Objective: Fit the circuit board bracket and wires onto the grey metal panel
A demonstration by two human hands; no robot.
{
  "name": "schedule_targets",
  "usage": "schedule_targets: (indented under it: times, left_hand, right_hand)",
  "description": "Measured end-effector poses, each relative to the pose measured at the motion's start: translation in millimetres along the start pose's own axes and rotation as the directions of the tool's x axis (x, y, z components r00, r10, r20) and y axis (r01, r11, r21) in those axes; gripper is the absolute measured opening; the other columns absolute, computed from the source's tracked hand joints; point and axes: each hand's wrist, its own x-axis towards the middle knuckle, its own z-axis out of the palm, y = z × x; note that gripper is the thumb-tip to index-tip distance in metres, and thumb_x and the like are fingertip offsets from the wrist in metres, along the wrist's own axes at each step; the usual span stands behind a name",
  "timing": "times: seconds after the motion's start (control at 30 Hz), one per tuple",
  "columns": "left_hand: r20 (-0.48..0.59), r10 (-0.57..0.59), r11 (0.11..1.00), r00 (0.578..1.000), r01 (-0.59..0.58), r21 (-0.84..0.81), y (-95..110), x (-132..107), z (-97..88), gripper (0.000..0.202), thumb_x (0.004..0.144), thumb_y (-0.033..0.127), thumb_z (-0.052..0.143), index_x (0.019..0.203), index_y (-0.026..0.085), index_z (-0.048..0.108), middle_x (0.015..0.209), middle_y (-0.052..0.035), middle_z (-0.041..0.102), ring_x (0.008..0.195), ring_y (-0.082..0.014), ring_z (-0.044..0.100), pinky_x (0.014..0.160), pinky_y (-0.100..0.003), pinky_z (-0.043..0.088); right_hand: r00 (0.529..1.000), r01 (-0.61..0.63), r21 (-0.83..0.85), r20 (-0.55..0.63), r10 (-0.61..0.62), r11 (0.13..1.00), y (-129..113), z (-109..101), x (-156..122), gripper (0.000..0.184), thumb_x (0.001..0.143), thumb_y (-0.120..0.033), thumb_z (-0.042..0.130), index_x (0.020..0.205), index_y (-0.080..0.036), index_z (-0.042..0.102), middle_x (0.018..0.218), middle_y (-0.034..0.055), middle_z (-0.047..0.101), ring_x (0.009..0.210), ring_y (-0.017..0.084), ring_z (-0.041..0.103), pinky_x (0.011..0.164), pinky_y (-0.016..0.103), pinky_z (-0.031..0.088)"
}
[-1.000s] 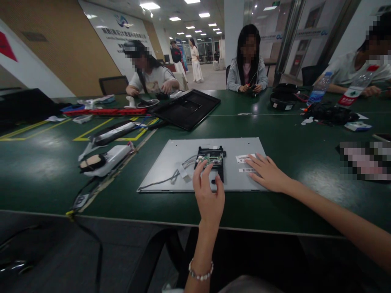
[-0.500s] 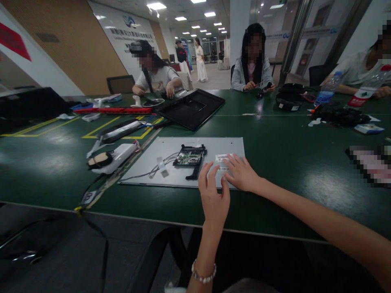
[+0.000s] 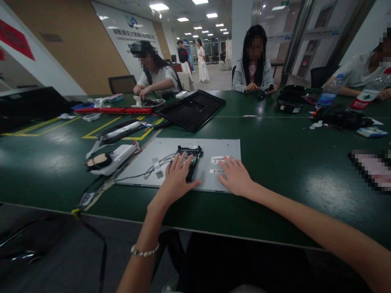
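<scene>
A flat silver display panel (image 3: pixel 210 147) lies back side up on the green table in front of me. Near its middle sits a green circuit board in a black bracket (image 3: pixel 198 151), partly covered by my left hand (image 3: pixel 177 179). That hand is open, its fingers spread over the bracket; whether it touches cannot be made out. My right hand (image 3: pixel 236 175) rests open on the panel's right part, fingertips by a white label (image 3: pixel 217 160). Grey cables (image 3: pixel 146 171) run left from the board, held by a piece of tape (image 3: pixel 157 167).
Beyond the panel lies a black monitor housing (image 3: pixel 192 110). To the left are a white taped bundle (image 3: pixel 119 156) and a black cable (image 3: pixel 97 232) over the table edge. Bottles (image 3: pixel 331 90), a black case (image 3: pixel 288 103) and a phone (image 3: pixel 372 167) lie right. Several people sit opposite.
My left hand has moved left, from beside my right hand to over the circuit board, and its fingers have flattened. The panel has shifted slightly left in view; my right hand stays on it.
</scene>
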Motion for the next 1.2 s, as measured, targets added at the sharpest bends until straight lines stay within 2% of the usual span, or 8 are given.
schedule_targets:
  times: [0.13, 0.27, 0.57, 0.67, 0.87, 0.93, 1.03, 1.2]
  left_hand:
    - [0.121, 0.009, 0.997, 0.993, -0.018, 0.072, -15.4, 9.6, 7.8, 0.08, 0.088, 0.06, 0.05, 0.153, 0.02, 0.027, 0.159, -0.014, 0.023, 0.146, -0.0357, 0.018, 0.114, -0.056, 0.021]
    - [0.18, 0.0, 0.994, 0.984, -0.02, 0.109, -20.1, 20.3, 10.5, 0.077, 0.091, 0.061, 0.043, 0.152, 0.017, 0.029, 0.157, -0.0159, 0.027, 0.144, -0.0347, 0.025, 0.113, -0.057, 0.021]
    - [0.094, -0.14, 0.983, 0.986, 0.127, 0.132, -42.6, 75.7, 24.5, 0.071, 0.091, 0.058, 0.043, 0.147, 0.015, 0.037, 0.15, -0.0211, 0.038, 0.133, -0.0372, 0.041, 0.109, -0.058, 0.024]
    - [0.073, -0.173, 0.977, 0.982, 0.162, 0.137, -46.0, 85.2, 28.4, 0.07, 0.092, 0.059, 0.042, 0.145, 0.013, 0.039, 0.148, -0.0219, 0.04, 0.131, -0.0381, 0.043, 0.108, -0.059, 0.024]
    - [0.105, -0.121, 0.989, 0.987, 0.11, 0.103, -49.2, 74.9, 21.1, 0.073, 0.092, 0.061, 0.038, 0.148, 0.013, 0.034, 0.15, -0.0194, 0.038, 0.136, -0.0349, 0.037, 0.111, -0.054, 0.025]
    - [0.057, -0.111, 0.989, 0.992, 0.104, 0.109, -56.5, 68.3, 10.9, 0.072, 0.093, 0.058, 0.037, 0.149, 0.013, 0.031, 0.151, -0.018, 0.037, 0.137, -0.0329, 0.036, 0.111, -0.05, 0.028]
    - [-0.018, -0.189, 0.967, 0.982, 0.189, 0.17, -77.1, 57.5, -5.7, 0.065, 0.093, 0.049, 0.04, 0.147, 0.013, 0.036, 0.148, -0.0172, 0.042, 0.133, -0.0322, 0.042, 0.107, -0.045, 0.033]
    - [0.138, -0.282, 0.932, 0.95, 0.237, 0.276, -112.1, 39.2, -15.5, 0.054, 0.09, 0.041, 0.048, 0.136, 0.013, 0.051, 0.127, -0.0169, 0.062, 0.111, -0.0325, 0.06, 0.092, -0.04, 0.045]
  right_hand:
    - [1.0, -0.002, 0.015, 0.016, 0.002, 1.0, -1.4, -2.8, -0.2, 0.067, 0.099, -0.052, 0.026, 0.152, -0.013, 0.032, 0.16, 0.0152, 0.024, 0.148, 0.032, 0.017, 0.117, 0.05, 0.014]
    - [1.0, -0.006, 0.02, 0.011, 0.006, 1.0, -2.7, -4.3, -1.2, 0.065, 0.099, -0.051, 0.028, 0.151, -0.012, 0.033, 0.16, 0.0155, 0.025, 0.148, 0.032, 0.017, 0.117, 0.05, 0.014]
    - [1.0, 0.004, 0.053, 0.004, -0.004, 0.999, 2.0, -0.5, -0.4, 0.066, 0.099, -0.052, 0.026, 0.152, -0.014, 0.032, 0.161, 0.0139, 0.024, 0.148, 0.03, 0.016, 0.118, 0.049, 0.012]
    - [1.0, 0.001, 0.064, 0.013, -0.002, 0.998, 3.0, -0.9, 0.0, 0.067, 0.099, -0.053, 0.026, 0.152, -0.013, 0.031, 0.161, 0.0141, 0.023, 0.148, 0.03, 0.014, 0.118, 0.049, 0.011]
    - [1.0, 0.009, 0.08, 0.009, -0.01, 0.997, 4.0, -1.0, -0.1, 0.066, 0.099, -0.054, 0.025, 0.152, -0.014, 0.031, 0.161, 0.0132, 0.022, 0.149, 0.029, 0.013, 0.118, 0.049, 0.01]
    - [1.0, 0.017, 0.084, 0.001, -0.017, 0.996, 4.7, -0.5, -0.5, 0.066, 0.099, -0.054, 0.024, 0.152, -0.014, 0.031, 0.161, 0.0134, 0.022, 0.149, 0.029, 0.013, 0.118, 0.049, 0.01]
    - [1.0, 0.021, 0.082, 0.002, -0.021, 0.996, 5.7, -0.7, -0.9, 0.066, 0.099, -0.053, 0.023, 0.152, -0.014, 0.031, 0.161, 0.0137, 0.023, 0.149, 0.029, 0.013, 0.118, 0.049, 0.01]
    - [0.999, 0.027, 0.087, 0.02, -0.028, 0.996, 5.2, -3.8, -0.5, 0.067, 0.099, -0.053, 0.023, 0.153, -0.013, 0.029, 0.161, 0.0137, 0.021, 0.149, 0.029, 0.012, 0.118, 0.05, 0.011]
